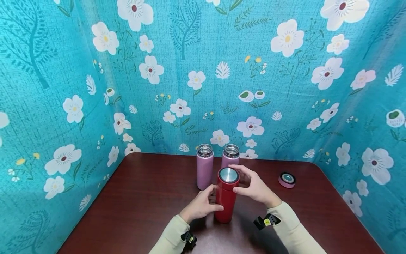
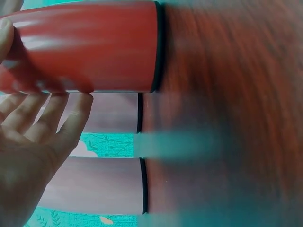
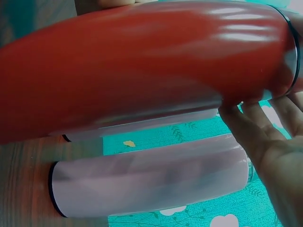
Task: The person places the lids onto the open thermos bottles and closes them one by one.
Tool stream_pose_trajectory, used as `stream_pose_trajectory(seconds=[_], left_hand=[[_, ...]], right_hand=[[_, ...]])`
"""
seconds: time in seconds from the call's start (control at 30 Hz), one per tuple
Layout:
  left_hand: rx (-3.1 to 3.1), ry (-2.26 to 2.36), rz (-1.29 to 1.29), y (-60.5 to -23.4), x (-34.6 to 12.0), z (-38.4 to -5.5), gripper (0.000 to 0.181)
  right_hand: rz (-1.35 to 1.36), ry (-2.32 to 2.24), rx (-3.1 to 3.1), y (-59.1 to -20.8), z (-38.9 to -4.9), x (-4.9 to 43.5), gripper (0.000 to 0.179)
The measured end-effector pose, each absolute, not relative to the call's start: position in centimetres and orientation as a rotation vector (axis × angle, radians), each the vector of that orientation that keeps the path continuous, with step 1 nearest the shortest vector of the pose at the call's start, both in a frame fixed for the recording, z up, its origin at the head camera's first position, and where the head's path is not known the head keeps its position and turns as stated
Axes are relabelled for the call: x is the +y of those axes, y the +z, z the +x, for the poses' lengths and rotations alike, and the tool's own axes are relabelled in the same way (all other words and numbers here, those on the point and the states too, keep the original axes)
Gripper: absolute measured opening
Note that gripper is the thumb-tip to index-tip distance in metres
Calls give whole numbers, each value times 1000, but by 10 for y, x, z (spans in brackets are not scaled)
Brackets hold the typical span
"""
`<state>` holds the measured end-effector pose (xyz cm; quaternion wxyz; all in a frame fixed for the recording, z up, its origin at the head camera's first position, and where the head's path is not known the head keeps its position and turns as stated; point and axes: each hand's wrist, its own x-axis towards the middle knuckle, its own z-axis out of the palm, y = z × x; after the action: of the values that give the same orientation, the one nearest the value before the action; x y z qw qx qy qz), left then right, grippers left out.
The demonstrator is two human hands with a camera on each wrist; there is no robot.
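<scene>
A red thermos with a steel-topped lid stands upright near the middle of the table. My left hand holds its body from the left, the thumb in front and the fingers on the far side, as the left wrist view also shows. At its upper end my right hand grips around the lid from the right, thumb in front. Behind the red thermos are two lidless pink thermoses, the left one in plain sight and the right one partly hidden by the red thermos and my right hand.
A pink-sided lid lies on the dark red wooden table, off to the right of my right hand. Blue flowered cloth hangs behind the table and along both sides. A black wrist camera is strapped over each pale sleeve.
</scene>
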<state>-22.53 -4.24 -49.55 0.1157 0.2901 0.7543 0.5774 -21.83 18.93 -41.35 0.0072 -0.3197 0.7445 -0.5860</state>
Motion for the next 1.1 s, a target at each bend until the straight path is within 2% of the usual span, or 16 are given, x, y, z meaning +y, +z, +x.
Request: stream_pose_trajectory(seconds=[0.37,0.73,1.1], left_hand=[[2255,1678,864,-493,-41,-225,53],[2243,1692,834,-495,-41,-226,51],[2228,1709,789,-496,-38,-224,50]], right_hand=[[-901,-1904,2411,-416,-217,185,62],[-1012,-1839,2307,-409,-216,189,74],[-986,-1868,2379,-418,-218,190,64]])
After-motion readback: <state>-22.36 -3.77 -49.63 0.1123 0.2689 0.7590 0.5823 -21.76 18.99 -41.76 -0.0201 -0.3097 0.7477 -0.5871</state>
